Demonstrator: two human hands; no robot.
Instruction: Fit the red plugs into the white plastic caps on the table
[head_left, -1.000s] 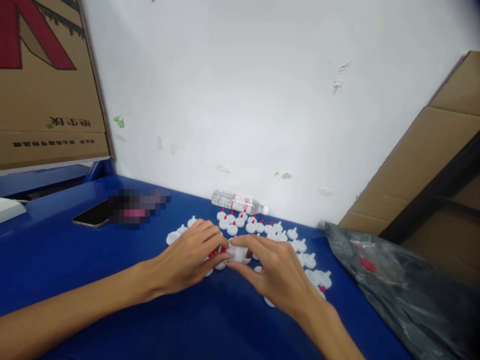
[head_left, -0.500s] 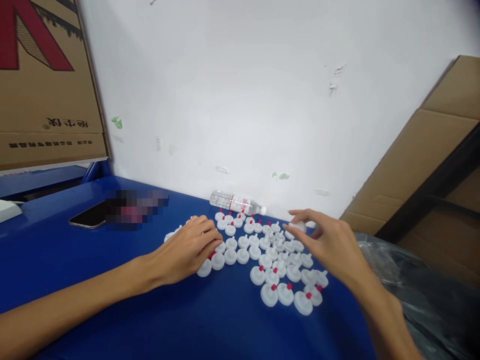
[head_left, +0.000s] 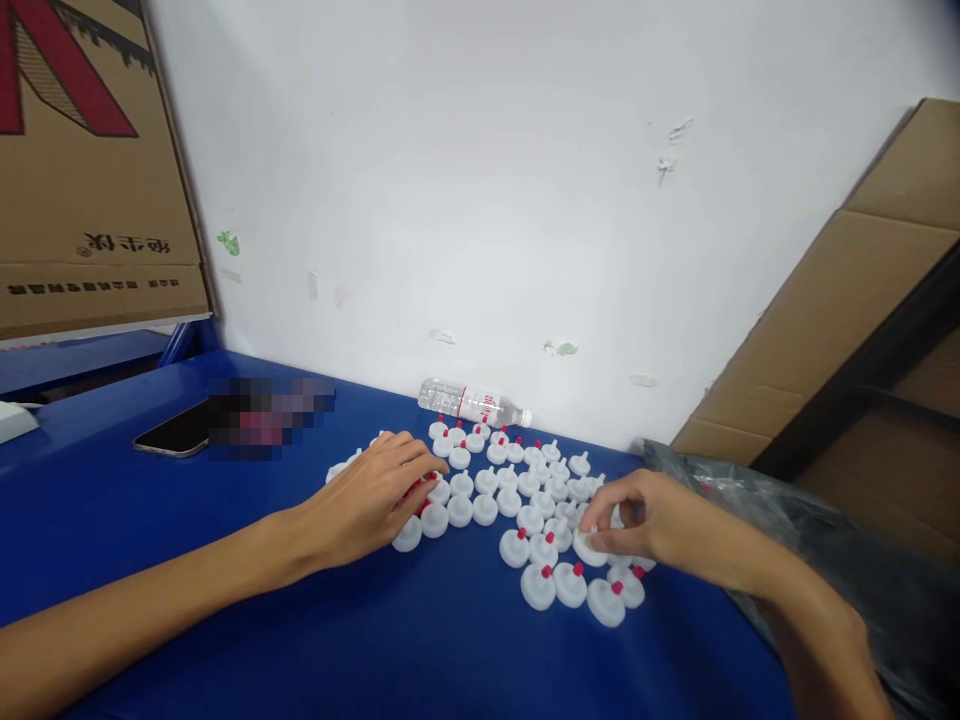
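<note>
Many small white round caps with upright nozzles point(head_left: 484, 509) lie grouped on the blue table point(head_left: 420, 640); some nozzles carry small red tips point(head_left: 577, 570). My left hand point(head_left: 386, 485) rests palm down at the group's left side, its fingers curled over several red tips point(head_left: 413, 489) that show between thumb and forefinger. The palm side is hidden. At the right, my right hand point(head_left: 637, 515) pinches a white cap point(head_left: 589, 548) between thumb and fingers, low among the others and just behind the front row of red-tipped ones.
A clear water bottle point(head_left: 472, 402) lies on its side against the white wall. To the left are a phone point(head_left: 172, 430) and a blurred-out patch. Cardboard stands at the left point(head_left: 97, 190) and right point(head_left: 817, 290), with dark plastic sheeting point(head_left: 847, 540) beside the table.
My right hand has come down and nearer from the back right of the group, carrying a white cap. The left fingers have parted slightly, so more red shows beneath them.
</note>
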